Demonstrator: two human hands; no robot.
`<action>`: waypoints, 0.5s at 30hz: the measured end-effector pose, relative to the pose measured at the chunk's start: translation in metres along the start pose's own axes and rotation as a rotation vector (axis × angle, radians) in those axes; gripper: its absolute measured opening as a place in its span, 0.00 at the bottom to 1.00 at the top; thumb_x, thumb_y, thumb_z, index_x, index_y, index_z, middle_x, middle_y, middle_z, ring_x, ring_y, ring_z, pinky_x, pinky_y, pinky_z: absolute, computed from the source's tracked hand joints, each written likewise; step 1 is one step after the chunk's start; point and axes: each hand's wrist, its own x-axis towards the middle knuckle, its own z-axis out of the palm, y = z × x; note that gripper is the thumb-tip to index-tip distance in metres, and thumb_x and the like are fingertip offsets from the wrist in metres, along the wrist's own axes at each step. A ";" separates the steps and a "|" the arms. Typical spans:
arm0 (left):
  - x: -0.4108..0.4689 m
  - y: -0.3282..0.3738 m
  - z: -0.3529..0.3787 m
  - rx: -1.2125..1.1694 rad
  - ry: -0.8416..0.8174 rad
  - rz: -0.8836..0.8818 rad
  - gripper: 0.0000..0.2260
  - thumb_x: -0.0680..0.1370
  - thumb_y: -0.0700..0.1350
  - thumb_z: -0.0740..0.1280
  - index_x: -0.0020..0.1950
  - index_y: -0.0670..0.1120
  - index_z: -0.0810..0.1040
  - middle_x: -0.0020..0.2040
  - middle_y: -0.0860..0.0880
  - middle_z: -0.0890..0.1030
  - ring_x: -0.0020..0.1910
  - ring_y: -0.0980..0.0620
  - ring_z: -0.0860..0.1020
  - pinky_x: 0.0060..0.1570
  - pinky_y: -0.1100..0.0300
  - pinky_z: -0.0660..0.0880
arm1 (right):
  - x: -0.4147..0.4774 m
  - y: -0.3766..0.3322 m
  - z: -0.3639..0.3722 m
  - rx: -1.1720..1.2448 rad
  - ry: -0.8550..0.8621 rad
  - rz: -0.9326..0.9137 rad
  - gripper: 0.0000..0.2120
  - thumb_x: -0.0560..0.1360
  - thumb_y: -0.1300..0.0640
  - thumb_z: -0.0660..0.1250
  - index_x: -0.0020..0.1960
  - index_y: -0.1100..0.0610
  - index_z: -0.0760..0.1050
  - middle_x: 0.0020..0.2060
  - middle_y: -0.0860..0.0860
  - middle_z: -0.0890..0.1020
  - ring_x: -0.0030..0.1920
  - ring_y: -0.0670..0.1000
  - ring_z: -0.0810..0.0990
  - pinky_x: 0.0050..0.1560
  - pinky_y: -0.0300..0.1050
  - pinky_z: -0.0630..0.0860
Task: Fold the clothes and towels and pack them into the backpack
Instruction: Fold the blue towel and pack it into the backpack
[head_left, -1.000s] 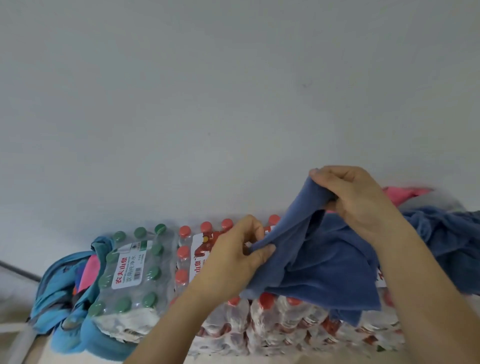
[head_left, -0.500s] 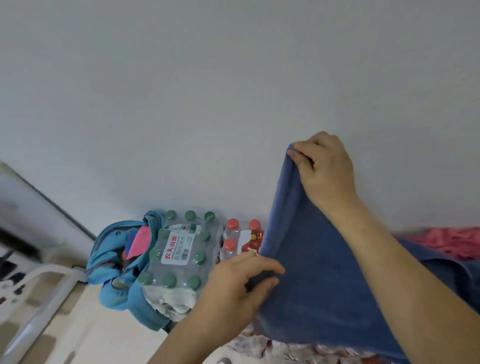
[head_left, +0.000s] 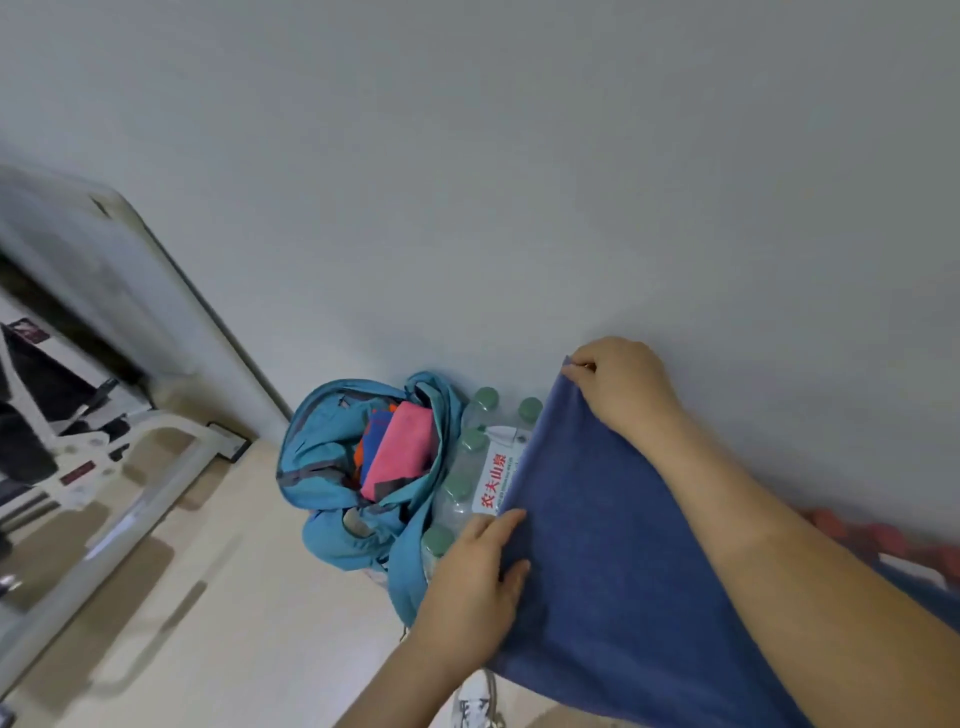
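Since the frame half a second back, our view has swung left and down. The backpack (head_left: 322, 452) now sits near the middle and shows its open mouth, and the red-capped bottles beside the green-capped ones are hidden by the blue towel (head_left: 623, 545). Both hands keep their hold on that towel. Our right hand (head_left: 623, 389) pinches its upper left corner, fingers curled over the cloth, in front of the grey wall (head_left: 519, 182). Our left hand (head_left: 475, 577) grasps the left edge lower down, thumb and fingers closed on the fabric. Between the two hands the edge runs straight and taut, and the towel spreads flat from it toward the right and bottom of the view, under our right forearm.

The towel covers most of a shrink-wrapped pack of water bottles (head_left: 457, 488) with green caps. Only the left part of the pack, with a white label in red characters, shows past the towel's edge. The teal backpack sits on the floor (head_left: 234, 597) against the pack's left side, close to the wall. Inside it we see a folded pink cloth (head_left: 402, 457) standing on edge and, just left of it, something blue and orange (head_left: 370, 441). Red cloth (head_left: 857, 530) shows blurred at the right, beyond our forearm. A white metal frame (head_left: 130, 493) stands on the floor at the left, well apart from the backpack. A white shoe (head_left: 475, 709) shows at the bottom edge.
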 end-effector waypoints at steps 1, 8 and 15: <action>0.002 -0.007 -0.004 0.015 0.002 -0.019 0.23 0.78 0.46 0.64 0.72 0.52 0.65 0.64 0.52 0.71 0.61 0.52 0.72 0.57 0.67 0.63 | 0.004 -0.006 0.010 0.015 0.007 0.002 0.20 0.80 0.54 0.60 0.30 0.52 0.64 0.32 0.50 0.72 0.38 0.55 0.72 0.38 0.45 0.63; 0.014 -0.038 -0.023 0.235 -0.043 -0.135 0.23 0.81 0.45 0.54 0.76 0.51 0.55 0.63 0.50 0.66 0.56 0.46 0.74 0.53 0.52 0.71 | 0.022 -0.025 0.070 0.091 0.041 -0.078 0.11 0.80 0.54 0.61 0.48 0.56 0.80 0.43 0.54 0.80 0.44 0.55 0.76 0.41 0.42 0.63; 0.016 -0.041 -0.035 0.438 -0.129 -0.265 0.27 0.79 0.41 0.53 0.77 0.53 0.48 0.63 0.48 0.63 0.49 0.42 0.77 0.38 0.53 0.66 | 0.037 -0.035 0.097 0.085 0.081 -0.120 0.09 0.78 0.55 0.65 0.46 0.60 0.79 0.41 0.55 0.79 0.45 0.55 0.75 0.43 0.46 0.67</action>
